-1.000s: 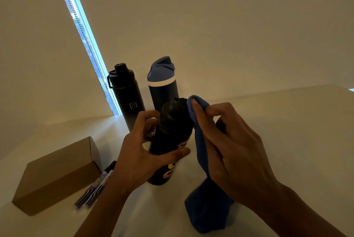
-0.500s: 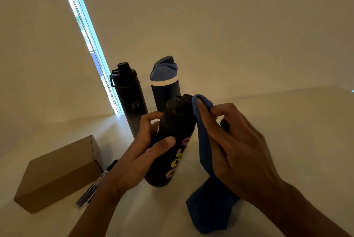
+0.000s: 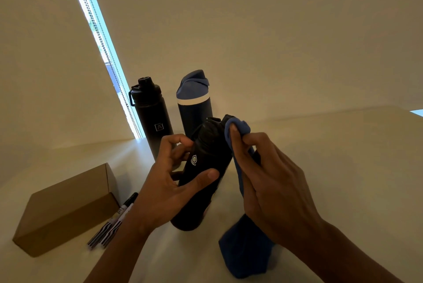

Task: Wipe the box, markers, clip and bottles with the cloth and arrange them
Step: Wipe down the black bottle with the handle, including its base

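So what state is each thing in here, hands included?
tilted black bottle: held, lid on.
left hand: grips the tilted black bottle.
right hand: presses blue cloth onto its lid.
blue cloth: bunched at lid, hanging down.
handled black bottle: upright, capped.
blue-lidded bottle: upright, closed.
cardboard box: closed.
markers: lying beside cardboard box.

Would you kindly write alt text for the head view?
Left hand grips a tilted black bottle; right hand presses a blue cloth to its cap. A black flask and blue-lidded bottle stand behind; box and markers lie left.
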Demonstrator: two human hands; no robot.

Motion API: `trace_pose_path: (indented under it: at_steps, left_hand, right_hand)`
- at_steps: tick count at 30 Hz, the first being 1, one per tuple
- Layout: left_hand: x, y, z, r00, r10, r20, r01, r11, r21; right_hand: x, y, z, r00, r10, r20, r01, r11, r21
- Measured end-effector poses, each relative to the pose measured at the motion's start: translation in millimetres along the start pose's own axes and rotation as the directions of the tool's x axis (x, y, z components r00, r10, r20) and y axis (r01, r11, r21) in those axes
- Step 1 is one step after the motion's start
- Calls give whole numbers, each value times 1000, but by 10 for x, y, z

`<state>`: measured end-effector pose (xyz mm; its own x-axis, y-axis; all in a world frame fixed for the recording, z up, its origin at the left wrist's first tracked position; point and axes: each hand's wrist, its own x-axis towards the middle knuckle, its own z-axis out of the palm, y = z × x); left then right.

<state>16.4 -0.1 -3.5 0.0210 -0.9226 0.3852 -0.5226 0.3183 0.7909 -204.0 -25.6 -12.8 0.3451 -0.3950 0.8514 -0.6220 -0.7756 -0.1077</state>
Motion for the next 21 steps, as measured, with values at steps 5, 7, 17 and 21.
trace_pose_path:
  at_steps: [5,7,17,21]
  left_hand:
    - [5,-6,7,1000,-6,-14,6,1000,8]
    - [6,-18,8,999,-7,-34,7,1000,7]
    - [15,1,30,995,25,-93,-23,1000,21]
    - [14,12,47,994,38,-105,-34,999,36]
  right_hand:
    - [41,78,97,996,77,-50,-75,996,43]
    - [-4,80,138,998,54,-11,-54,998,37]
    - [-16,92,107,994,-98,47,99,995,-3]
    - [39,111,81,996,-86,38,88,994,-61]
